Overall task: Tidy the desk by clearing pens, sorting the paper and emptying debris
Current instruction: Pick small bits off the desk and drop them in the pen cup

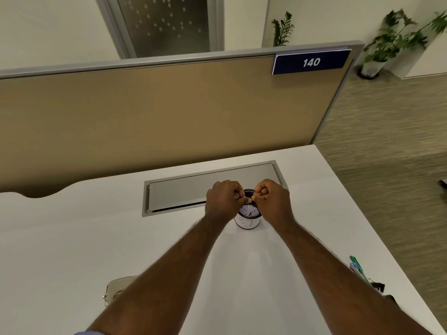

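Observation:
A small round cup (247,220), white with dark patterns and a dark rim, stands on the white desk (72,238) just in front of the cable tray lid. My left hand (223,198) and my right hand (272,198) are both over its rim, fingers curled and pinched together at the cup's mouth. What the fingertips pinch is too small to make out. Several pens (358,269), one green, lie near the desk's right edge beside my right forearm. A crumpled pale paper (113,288) shows partly under my left forearm.
A grey cable tray lid (193,189) is set into the desk behind the cup. A tan partition (157,112) with a "140" sign (311,62) closes off the far side. A black binder clip (377,286) lies by the pens. Potted plants (387,44) stand on the floor beyond.

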